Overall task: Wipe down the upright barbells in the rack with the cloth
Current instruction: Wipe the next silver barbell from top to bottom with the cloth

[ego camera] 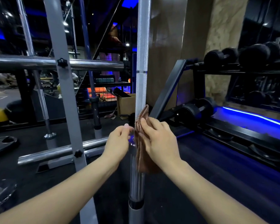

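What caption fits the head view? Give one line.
Right hand presses a brown cloth against an upright barbell while the left hand steadies it.

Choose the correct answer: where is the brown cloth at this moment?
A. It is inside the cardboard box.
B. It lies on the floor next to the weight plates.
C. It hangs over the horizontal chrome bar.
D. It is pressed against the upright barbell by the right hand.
D: the right hand holds the brown cloth against the upright barbell, while the left hand is at the bar's other side.
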### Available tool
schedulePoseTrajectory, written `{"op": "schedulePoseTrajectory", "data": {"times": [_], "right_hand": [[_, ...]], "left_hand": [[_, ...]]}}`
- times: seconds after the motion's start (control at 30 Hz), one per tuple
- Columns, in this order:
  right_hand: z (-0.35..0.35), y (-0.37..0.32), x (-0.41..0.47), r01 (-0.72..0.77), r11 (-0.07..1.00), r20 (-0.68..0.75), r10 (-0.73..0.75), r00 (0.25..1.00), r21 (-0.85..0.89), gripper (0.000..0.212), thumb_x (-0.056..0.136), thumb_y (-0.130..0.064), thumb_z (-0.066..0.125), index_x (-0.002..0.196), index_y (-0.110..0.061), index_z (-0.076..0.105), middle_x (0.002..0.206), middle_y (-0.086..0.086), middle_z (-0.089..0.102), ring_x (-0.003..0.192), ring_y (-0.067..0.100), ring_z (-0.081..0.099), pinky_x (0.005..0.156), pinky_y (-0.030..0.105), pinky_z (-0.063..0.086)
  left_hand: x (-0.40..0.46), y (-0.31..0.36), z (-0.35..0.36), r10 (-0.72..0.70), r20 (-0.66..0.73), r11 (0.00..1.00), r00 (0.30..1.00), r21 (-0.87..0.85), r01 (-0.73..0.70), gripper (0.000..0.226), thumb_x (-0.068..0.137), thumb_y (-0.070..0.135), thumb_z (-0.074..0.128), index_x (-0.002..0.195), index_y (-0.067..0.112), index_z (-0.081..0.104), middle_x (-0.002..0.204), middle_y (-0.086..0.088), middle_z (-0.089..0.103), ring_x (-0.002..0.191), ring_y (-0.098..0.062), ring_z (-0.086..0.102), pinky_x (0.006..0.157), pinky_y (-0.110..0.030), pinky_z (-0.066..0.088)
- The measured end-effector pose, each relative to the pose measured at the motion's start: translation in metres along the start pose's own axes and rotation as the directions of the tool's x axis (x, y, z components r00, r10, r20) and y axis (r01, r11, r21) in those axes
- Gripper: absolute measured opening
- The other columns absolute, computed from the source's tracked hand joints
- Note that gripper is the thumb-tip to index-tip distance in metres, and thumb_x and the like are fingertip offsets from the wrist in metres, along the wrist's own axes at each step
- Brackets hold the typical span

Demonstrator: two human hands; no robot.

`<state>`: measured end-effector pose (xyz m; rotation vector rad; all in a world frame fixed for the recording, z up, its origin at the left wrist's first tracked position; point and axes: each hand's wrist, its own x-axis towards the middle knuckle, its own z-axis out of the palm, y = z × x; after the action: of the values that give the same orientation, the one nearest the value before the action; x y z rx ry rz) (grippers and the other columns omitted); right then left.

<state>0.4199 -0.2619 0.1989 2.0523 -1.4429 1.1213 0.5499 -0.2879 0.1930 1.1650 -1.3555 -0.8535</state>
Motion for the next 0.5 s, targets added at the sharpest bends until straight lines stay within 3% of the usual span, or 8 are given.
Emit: {"op": "schedulePoseTrajectory", "data": {"times": [0.07, 0.17, 0.23, 0.37, 0.5], "right_hand": [[-0.003, 0.003, -0.003, 0.024, 0.999, 0.070, -0.023, 0.997, -0.020, 0.038, 0.083, -0.027, 0.057, 0.118, -0.014, 0.064, 0.109, 0.002, 0.064, 0.081, 0.031, 0.056, 0.050, 0.038, 0.051], [-0.007, 0.007, -0.013, 0.037, 0.995, 0.305, -0.006, 0.952, -0.096, 0.035, 0.093, -0.028, 0.050, 0.128, -0.023, 0.055, 0.121, -0.003, 0.056, 0.099, 0.030, 0.049, 0.073, 0.040, 0.052], [-0.014, 0.006, -0.014, -0.020, 0.996, 0.342, 0.048, 0.938, -0.083, 0.034, 0.096, -0.033, 0.045, 0.129, -0.028, 0.053, 0.125, -0.006, 0.053, 0.105, 0.026, 0.043, 0.081, 0.037, 0.048], [-0.018, -0.008, -0.004, -0.068, 0.995, 0.217, 0.082, 0.973, -0.072, 0.038, 0.097, -0.033, 0.044, 0.135, -0.025, 0.044, 0.130, -0.003, 0.045, 0.112, 0.027, 0.039, 0.075, 0.036, 0.047], [-0.012, -0.009, -0.016, 0.024, 0.979, 0.395, 0.059, 0.917, -0.202, 0.042, 0.094, -0.028, 0.051, 0.134, -0.024, 0.041, 0.131, -0.002, 0.039, 0.115, 0.028, 0.036, 0.067, 0.033, 0.037]], "left_hand": [[0.001, -0.003, 0.002, 0.013, -0.005, 1.000, 1.000, 0.005, -0.013, 0.036, 0.101, 0.039, 0.037, 0.094, 0.023, 0.067, 0.094, -0.005, 0.069, 0.098, -0.024, 0.063, 0.095, -0.050, 0.048], [-0.003, -0.002, 0.003, 0.009, -0.020, 1.000, 1.000, 0.014, -0.008, 0.033, 0.101, 0.039, 0.037, 0.090, 0.024, 0.065, 0.098, -0.003, 0.068, 0.099, -0.023, 0.062, 0.096, -0.050, 0.047], [-0.006, 0.000, 0.002, 0.004, -0.021, 1.000, 1.000, 0.022, -0.003, 0.033, 0.101, 0.038, 0.036, 0.090, 0.024, 0.064, 0.098, -0.003, 0.068, 0.099, -0.022, 0.062, 0.096, -0.049, 0.047], [-0.011, -0.001, -0.005, 0.024, -0.012, 0.996, 1.000, 0.081, -0.023, 0.032, 0.101, 0.035, 0.036, 0.108, 0.020, 0.063, 0.105, 0.003, 0.065, 0.100, -0.014, 0.057, 0.089, -0.034, 0.045], [-0.016, -0.010, -0.008, 0.020, 0.027, 0.986, 0.999, 0.165, -0.024, 0.018, 0.097, 0.019, 0.051, 0.112, 0.020, 0.061, 0.107, 0.003, 0.063, 0.096, -0.009, 0.057, 0.082, -0.022, 0.039]]}}
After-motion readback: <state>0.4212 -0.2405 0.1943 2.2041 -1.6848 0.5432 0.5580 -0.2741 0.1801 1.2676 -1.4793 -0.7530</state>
